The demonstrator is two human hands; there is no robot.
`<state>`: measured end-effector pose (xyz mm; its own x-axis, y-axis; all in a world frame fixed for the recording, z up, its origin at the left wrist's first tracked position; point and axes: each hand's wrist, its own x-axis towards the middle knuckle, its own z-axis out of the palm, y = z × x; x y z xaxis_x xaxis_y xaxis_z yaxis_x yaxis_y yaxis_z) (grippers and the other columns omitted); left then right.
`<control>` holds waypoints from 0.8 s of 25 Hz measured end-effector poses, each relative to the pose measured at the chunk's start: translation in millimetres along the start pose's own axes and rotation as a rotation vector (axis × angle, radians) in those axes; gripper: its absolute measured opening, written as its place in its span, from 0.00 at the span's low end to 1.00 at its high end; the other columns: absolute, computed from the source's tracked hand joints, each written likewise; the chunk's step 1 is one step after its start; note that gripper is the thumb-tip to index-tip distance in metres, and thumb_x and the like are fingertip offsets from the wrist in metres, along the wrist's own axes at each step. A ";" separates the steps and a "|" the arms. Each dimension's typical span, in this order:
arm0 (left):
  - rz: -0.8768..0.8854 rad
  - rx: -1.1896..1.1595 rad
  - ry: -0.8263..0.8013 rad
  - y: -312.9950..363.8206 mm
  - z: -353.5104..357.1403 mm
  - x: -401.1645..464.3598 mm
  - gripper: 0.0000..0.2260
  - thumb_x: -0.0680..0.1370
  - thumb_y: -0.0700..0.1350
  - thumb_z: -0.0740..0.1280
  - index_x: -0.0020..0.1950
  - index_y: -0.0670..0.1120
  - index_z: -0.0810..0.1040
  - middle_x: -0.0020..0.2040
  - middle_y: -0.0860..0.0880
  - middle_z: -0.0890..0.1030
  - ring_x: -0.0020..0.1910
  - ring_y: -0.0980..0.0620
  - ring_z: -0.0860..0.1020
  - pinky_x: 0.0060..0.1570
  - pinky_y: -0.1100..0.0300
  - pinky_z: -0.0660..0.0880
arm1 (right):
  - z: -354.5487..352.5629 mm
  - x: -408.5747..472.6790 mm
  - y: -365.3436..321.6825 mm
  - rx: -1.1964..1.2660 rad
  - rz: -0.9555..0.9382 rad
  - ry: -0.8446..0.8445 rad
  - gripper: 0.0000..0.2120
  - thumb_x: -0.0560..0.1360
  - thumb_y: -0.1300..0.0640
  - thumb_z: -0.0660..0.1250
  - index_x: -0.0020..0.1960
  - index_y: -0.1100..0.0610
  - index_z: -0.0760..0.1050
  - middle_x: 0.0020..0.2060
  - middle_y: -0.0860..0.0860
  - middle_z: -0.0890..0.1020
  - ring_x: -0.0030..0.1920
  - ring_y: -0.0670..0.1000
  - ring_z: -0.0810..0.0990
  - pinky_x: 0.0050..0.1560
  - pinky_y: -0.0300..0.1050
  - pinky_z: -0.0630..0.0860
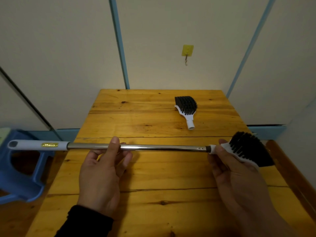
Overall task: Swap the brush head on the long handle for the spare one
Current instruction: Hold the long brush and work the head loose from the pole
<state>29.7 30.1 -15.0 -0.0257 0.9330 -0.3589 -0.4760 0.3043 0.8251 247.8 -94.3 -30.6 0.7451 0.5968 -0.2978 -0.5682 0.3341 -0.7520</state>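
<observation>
A long handle (162, 147), a shiny metal tube with a pale plastic grip at its left end, is held level above the wooden table (153, 171). My left hand (102, 171) grips the tube near its middle, thumb over the top. My right hand (237, 175) is wrapped around the white neck and back of the brush head (248, 148), whose black bristles point up and to the right. That head sits at the handle's right end. The spare brush head (186, 107), white with black bristles, lies bristles up on the table's far right part.
A blue plastic stool (18, 175) stands left of the table, under the handle's grip end. A yellow adhesive hook (187, 51) hangs on the wall behind. A dark wooden edge (290, 173) runs along the table's right side.
</observation>
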 end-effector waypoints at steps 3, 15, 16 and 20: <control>-0.009 -0.051 -0.039 4.2 3.1 -2.9 0.08 0.83 0.47 0.70 0.58 0.44 0.78 0.58 0.39 0.89 0.55 0.47 0.89 0.58 0.50 0.85 | 0.1 -0.5 -1.5 -0.008 -0.009 -0.004 0.22 0.74 0.66 0.70 0.68 0.59 0.76 0.59 0.52 0.85 0.59 0.53 0.85 0.49 0.45 0.83; 0.040 0.026 -0.021 1.0 0.3 -2.6 0.16 0.78 0.49 0.75 0.61 0.43 0.79 0.49 0.44 0.87 0.46 0.51 0.87 0.46 0.59 0.86 | -0.1 -1.7 -0.1 -0.002 -0.005 -0.009 0.21 0.75 0.67 0.70 0.68 0.60 0.76 0.59 0.52 0.85 0.58 0.52 0.85 0.50 0.45 0.83; 0.022 0.033 -0.024 0.4 0.5 -2.3 0.15 0.79 0.48 0.74 0.61 0.42 0.79 0.51 0.43 0.87 0.47 0.50 0.87 0.47 0.58 0.86 | -0.2 -1.3 0.0 -0.006 -0.003 -0.008 0.21 0.75 0.67 0.70 0.68 0.60 0.76 0.59 0.52 0.85 0.58 0.52 0.85 0.50 0.45 0.83; -0.068 -0.045 -0.155 7.4 2.9 -5.9 0.10 0.86 0.42 0.65 0.66 0.42 0.73 0.60 0.39 0.88 0.56 0.43 0.89 0.58 0.48 0.84 | -2.6 -0.4 0.0 -0.018 -0.001 0.001 0.19 0.75 0.66 0.71 0.66 0.60 0.78 0.59 0.52 0.85 0.59 0.52 0.85 0.51 0.46 0.82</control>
<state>28.9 27.4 -5.5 0.1423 0.9302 -0.3383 -0.5107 0.3618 0.7799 248.5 -96.4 -32.0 0.7459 0.5959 -0.2976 -0.5610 0.3211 -0.7630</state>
